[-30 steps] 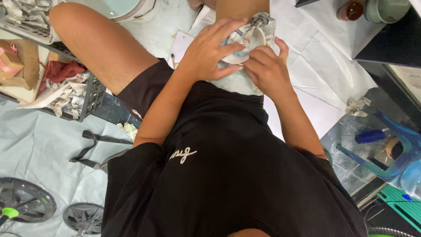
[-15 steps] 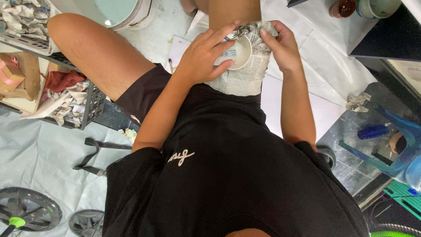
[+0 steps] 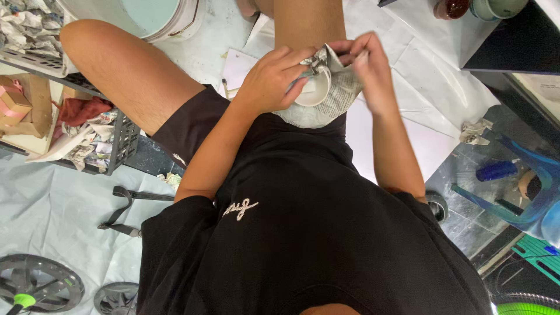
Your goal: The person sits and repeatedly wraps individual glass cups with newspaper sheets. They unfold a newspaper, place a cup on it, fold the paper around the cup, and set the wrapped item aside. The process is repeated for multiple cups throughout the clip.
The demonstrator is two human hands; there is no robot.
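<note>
We are cupping the small white ceramic cup (image 3: 313, 88) on our lap with our left hand (image 3: 273, 80), fingers curled around its smooth round wall, while our right hand (image 3: 368, 69) is pinching the crinkled newspaper (image 3: 341, 93), which we judge needs folding snugly over the rim.

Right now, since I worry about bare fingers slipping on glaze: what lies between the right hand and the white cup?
In the head view, a sheet of newspaper lies between them: the right hand pinches its edge above the white cup, while the left hand grips the cup's other side.
</note>
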